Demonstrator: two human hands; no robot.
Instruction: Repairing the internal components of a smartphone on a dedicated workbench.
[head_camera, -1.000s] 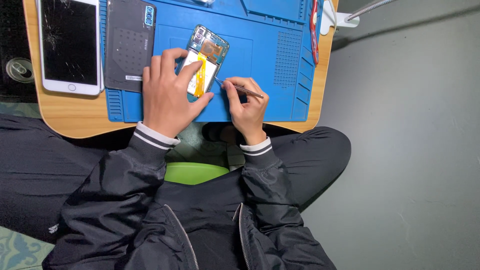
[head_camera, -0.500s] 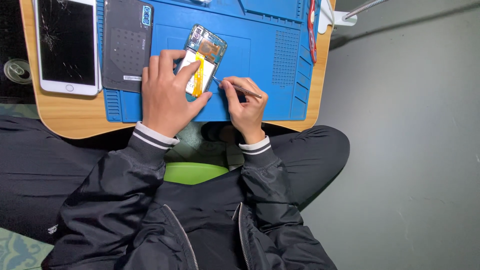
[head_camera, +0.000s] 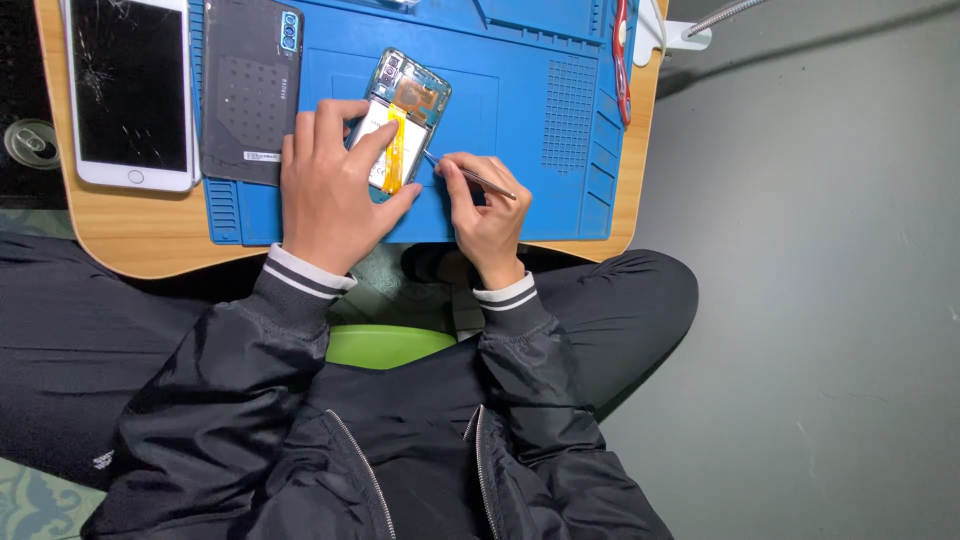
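An opened smartphone (head_camera: 410, 100) with its back removed lies on a blue work mat (head_camera: 520, 120), showing a white battery and an orange flex cable. My left hand (head_camera: 335, 185) rests on its lower part and pins it down, fingers spread over the battery. My right hand (head_camera: 485, 205) grips thin metal tweezers (head_camera: 470, 175); their tip touches the phone's right edge.
A dark back cover (head_camera: 250, 90) lies left on the mat. A white phone with a cracked screen (head_camera: 128, 95) sits on the wooden table (head_camera: 130, 235). A red-handled tool (head_camera: 622, 60) lies at the mat's right edge. A can top (head_camera: 30, 142) sits far left.
The view has shifted slightly. Both hands stay on the phone; the tweezers' tip has edged closer to the phone's right side.
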